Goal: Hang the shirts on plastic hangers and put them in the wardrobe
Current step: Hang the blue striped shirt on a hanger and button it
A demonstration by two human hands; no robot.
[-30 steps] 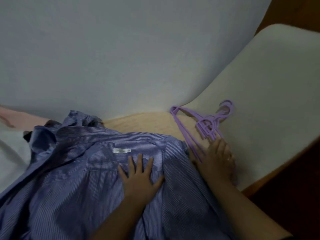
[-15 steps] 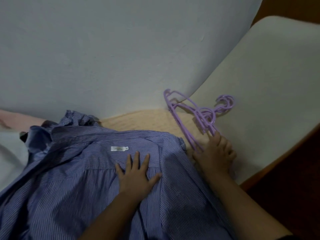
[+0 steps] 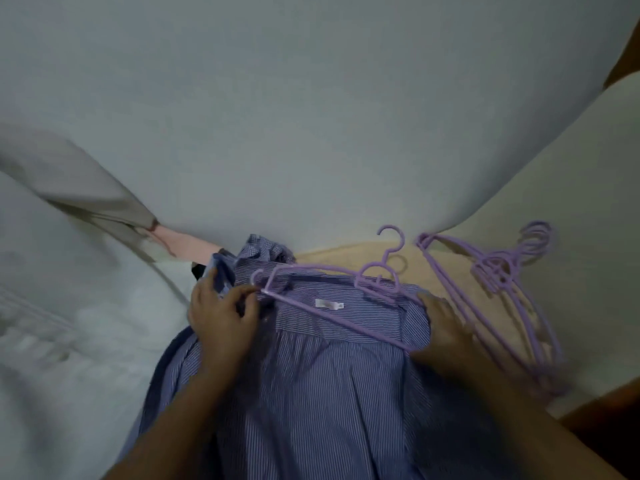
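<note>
A blue striped shirt (image 3: 311,382) lies spread on the bed, collar and white label away from me. One purple plastic hanger (image 3: 332,313) lies across its collar, hook pointing to the wall. My left hand (image 3: 221,317) pinches the shirt's left shoulder fabric beside the hanger's left end. My right hand (image 3: 446,327) holds the hanger's right end at the shirt's right shoulder. Its fingers are partly hidden by cloth.
A pile of several purple hangers (image 3: 502,292) lies to the right on the beige mattress (image 3: 588,202). The pale wall (image 3: 311,116) stands just behind. White bedding (image 3: 69,341), a grey cloth (image 3: 79,188) and a pink garment (image 3: 180,242) lie at the left.
My right hand took one hanger from the pile and laid it over the shirt's collar. My left hand left the shirt's back and now pinches the left shoulder.
</note>
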